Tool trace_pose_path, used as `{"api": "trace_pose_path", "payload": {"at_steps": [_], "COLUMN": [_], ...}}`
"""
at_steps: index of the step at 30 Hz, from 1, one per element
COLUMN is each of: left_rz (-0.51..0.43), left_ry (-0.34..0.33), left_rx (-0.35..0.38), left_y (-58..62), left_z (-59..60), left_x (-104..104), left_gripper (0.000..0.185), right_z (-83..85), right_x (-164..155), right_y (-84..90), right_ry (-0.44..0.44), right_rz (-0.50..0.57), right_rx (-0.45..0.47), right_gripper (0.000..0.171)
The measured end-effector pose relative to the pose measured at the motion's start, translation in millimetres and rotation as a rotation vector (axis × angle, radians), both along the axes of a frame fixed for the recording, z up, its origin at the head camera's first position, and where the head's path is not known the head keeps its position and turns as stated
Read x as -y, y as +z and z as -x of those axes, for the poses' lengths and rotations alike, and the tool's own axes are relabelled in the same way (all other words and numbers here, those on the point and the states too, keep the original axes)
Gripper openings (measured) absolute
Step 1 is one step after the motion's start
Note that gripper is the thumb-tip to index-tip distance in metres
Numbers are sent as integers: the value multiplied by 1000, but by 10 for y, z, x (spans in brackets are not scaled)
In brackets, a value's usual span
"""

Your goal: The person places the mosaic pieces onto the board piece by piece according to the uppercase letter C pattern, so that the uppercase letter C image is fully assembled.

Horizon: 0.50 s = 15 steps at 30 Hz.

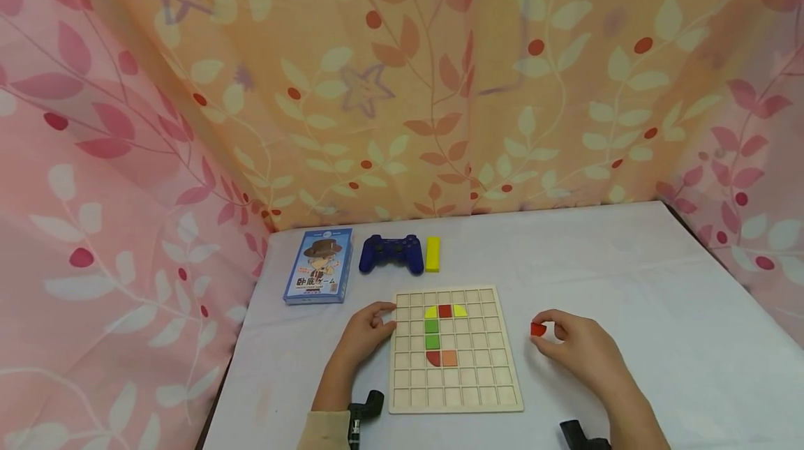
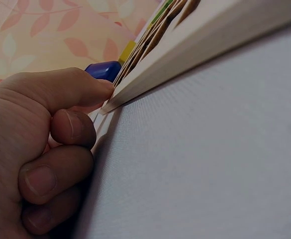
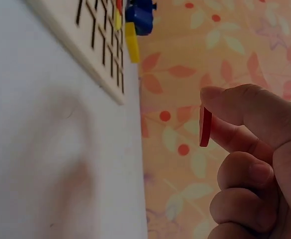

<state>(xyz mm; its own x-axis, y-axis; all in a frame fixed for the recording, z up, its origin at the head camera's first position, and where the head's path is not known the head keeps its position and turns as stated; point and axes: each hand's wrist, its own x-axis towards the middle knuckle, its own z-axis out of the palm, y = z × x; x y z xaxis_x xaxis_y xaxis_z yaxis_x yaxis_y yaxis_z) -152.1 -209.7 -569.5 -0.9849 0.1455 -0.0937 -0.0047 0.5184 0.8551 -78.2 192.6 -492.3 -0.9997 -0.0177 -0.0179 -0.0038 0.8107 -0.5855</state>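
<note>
My right hand [image 1: 581,349] pinched a small red tile [image 1: 538,328] between thumb and forefinger, held just above the table [image 1: 628,275] at lower right of the head view, a little apart from the board's right edge. In the right wrist view the red tile stood on edge in that pinch, clear of the cloth. My left hand [image 1: 366,331] had its fingers curled against the upper left corner of the wooden grid board [image 1: 455,394], thumb on the rim — steadying it.

On the board, seven tiles already sat in cells: a yellow, red and yellow row [image 1: 445,310] near the top, two green tiles [image 1: 432,333] below the left yellow, then a dark red and an orange one [image 1: 442,358]. Most cells were bare, so I judged the pattern only begun — the red tile was not yet placed.

Beyond the board, at centre left, lay a card-game box [image 1: 318,266], a blue game controller [image 1: 391,253] and a yellow block [image 1: 433,254].
</note>
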Motion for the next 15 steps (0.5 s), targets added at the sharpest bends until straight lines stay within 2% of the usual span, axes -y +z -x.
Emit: {"api": "trace_pose_path", "payload": {"at_steps": [9, 12, 15], "left_rz": [11, 18, 20], "left_ry": [5, -2, -13], "left_rx": [-8, -15, -18], "left_y": [11, 7, -5], "left_z": [18, 22, 15], "left_x": [-11, -5, 9], "left_gripper": [34, 34, 34], "right_z": [170, 203, 221], "right_x": [371, 509, 639], "right_y": [377, 400, 344], "right_ry": [109, 162, 226], "right_rz": [36, 37, 30], "right_rx": [-64, -67, -61], "right_gripper": [24, 23, 21]}}
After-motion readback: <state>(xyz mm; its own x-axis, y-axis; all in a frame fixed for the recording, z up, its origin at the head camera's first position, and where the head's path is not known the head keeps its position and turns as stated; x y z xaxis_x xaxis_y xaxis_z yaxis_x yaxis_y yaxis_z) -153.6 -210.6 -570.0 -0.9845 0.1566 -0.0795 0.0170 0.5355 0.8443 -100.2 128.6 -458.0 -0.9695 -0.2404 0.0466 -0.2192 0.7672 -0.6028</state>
